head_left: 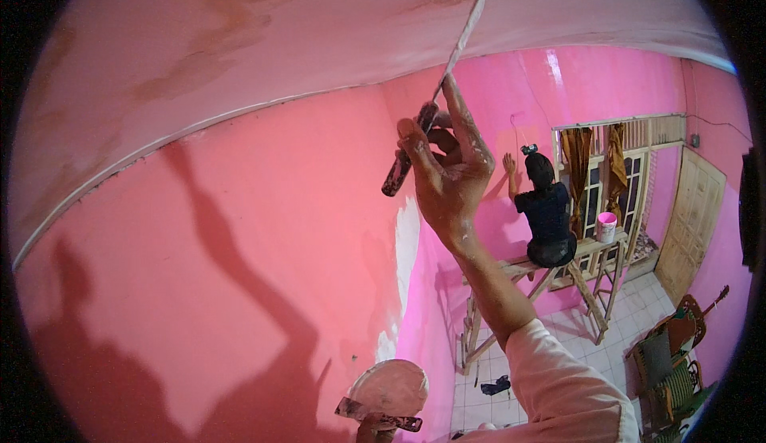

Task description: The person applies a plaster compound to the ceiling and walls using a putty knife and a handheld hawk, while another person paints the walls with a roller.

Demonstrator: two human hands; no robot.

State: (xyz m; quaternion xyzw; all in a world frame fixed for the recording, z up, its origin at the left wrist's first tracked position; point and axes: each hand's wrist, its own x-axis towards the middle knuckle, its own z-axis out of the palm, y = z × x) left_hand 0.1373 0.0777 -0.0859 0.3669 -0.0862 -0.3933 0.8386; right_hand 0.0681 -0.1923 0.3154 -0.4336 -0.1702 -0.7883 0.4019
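White-smeared putty knife (428,113) aloft, paste-coated disc (391,383) below.
Left hand (375,432) at disc's lower edge, mostly cut off, grip cannot be told; dark bar (379,417) crosses that edge. Right hand (456,164) grasps knife handle, forefinger against blade, tip near stained ceiling (239,52), contact unclear. Risk: a tilted disc could shed paste over its rim. Coral wall (303,187) bounds the left; rightward, room seems ample before the wooden bench (586,248), co-worker (546,207) seated, bucket (606,227) near its right end.
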